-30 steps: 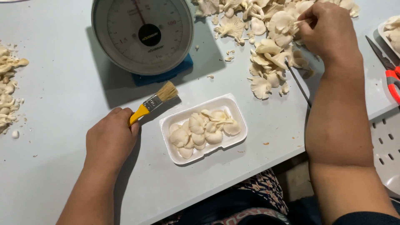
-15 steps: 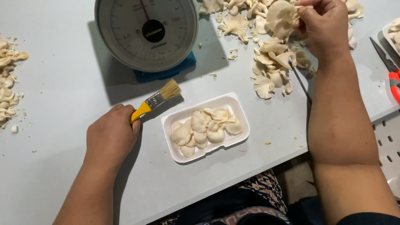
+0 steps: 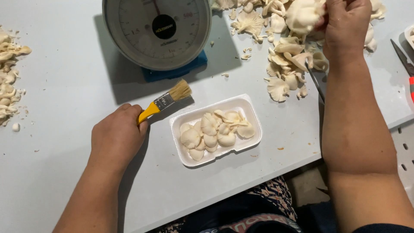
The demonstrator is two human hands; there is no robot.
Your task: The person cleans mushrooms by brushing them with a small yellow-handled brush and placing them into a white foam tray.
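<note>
1. The table [image 3: 56, 108] carried a scale [image 3: 157, 32] far from me, in the middle.
2. The mushroom pile [image 3: 286, 64] lay far right; my right hand [image 3: 347, 28] was closed on a big mushroom [image 3: 302, 15] there.
3. The white tray [image 3: 215, 129] sat between my hands, holding some mushrooms.
4. My left hand [image 3: 116, 138] gripped the brush [image 3: 166, 100], its bristles pointing away to the right, just beside the tray.

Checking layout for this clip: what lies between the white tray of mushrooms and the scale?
In the head view, the brush held by the left hand lies between the tray and the scale; otherwise bare table.
</note>
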